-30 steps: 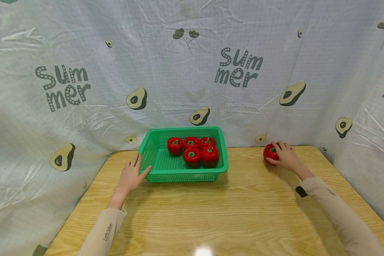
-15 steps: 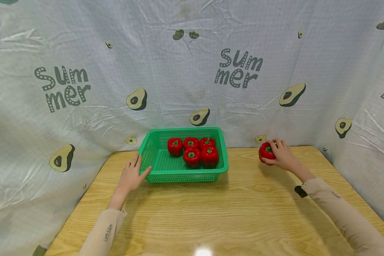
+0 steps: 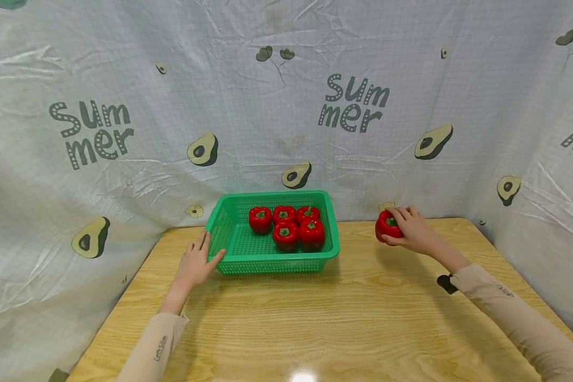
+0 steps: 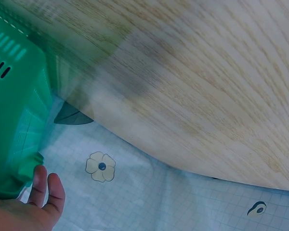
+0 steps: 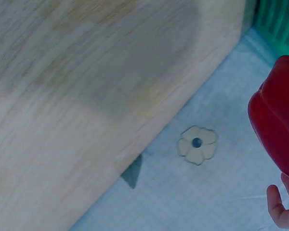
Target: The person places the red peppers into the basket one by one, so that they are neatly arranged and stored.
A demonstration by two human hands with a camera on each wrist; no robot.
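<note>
My right hand [image 3: 414,231] grips a red bell pepper [image 3: 387,229] with a green stem, to the right of the basket. In the right wrist view the pepper [image 5: 278,118] fills the right edge, with fingertips below it. A green plastic basket [image 3: 272,257] stands at the back of the table, holding several more red bell peppers [image 3: 286,235] grouped toward its right side. My left hand [image 3: 194,263] rests at the basket's front left corner, fingers spread along the left rim and thumb at the front rim. The left wrist view shows fingers [image 4: 55,192] beside the green basket wall [image 4: 19,125].
The wooden table [image 3: 286,323] reaches back to a pale cloth [image 3: 248,106] printed with avocados and lettering, which hangs behind and at both sides. A small dark object [image 3: 446,284] shows beside the right sleeve's cuff.
The right hand has moved left toward the basket with the bell pepper in its grip. The left hand and the basket have stayed in place.
</note>
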